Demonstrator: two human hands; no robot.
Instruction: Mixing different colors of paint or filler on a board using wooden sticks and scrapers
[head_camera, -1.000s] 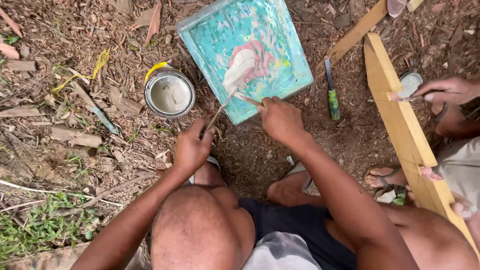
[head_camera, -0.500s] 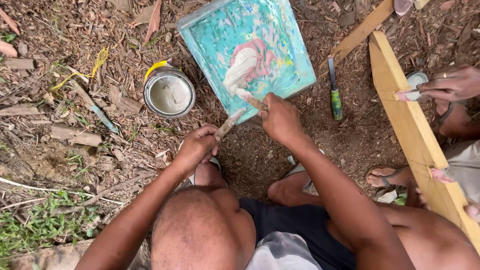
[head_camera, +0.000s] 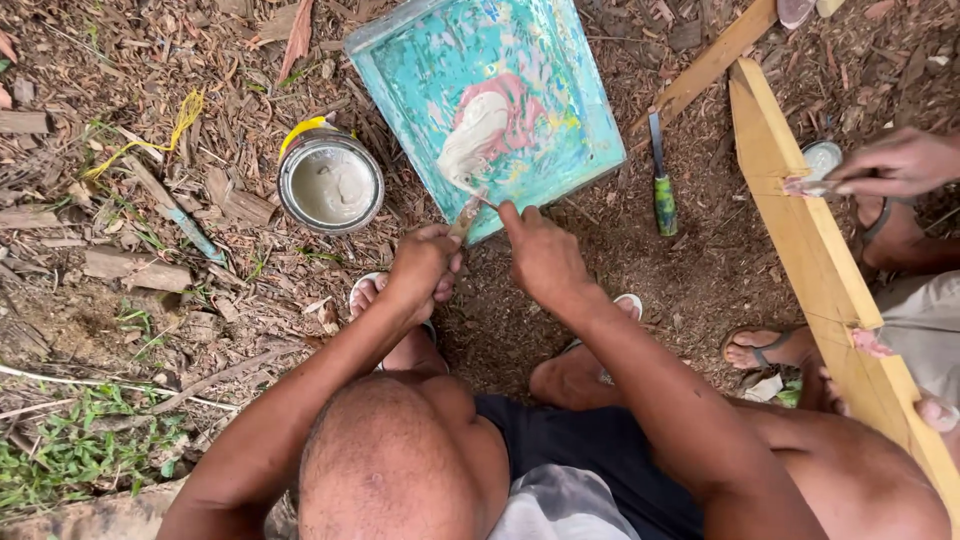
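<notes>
A thin paint-smeared scraper (head_camera: 466, 213) lies across the near edge of a turquoise board (head_camera: 560, 130) streaked with cream and pink paint. The left hand (head_camera: 420, 268) is clenched around its handle; the right hand (head_camera: 540, 255) pinches it nearer the blade. The board rests on bare earth littered with wood chips, beside an open round tin of cream paint (head_camera: 331, 182).

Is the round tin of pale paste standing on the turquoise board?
No, the tin stands on the wood-chip ground to the left of the turquoise board, apart from its edge.
</notes>
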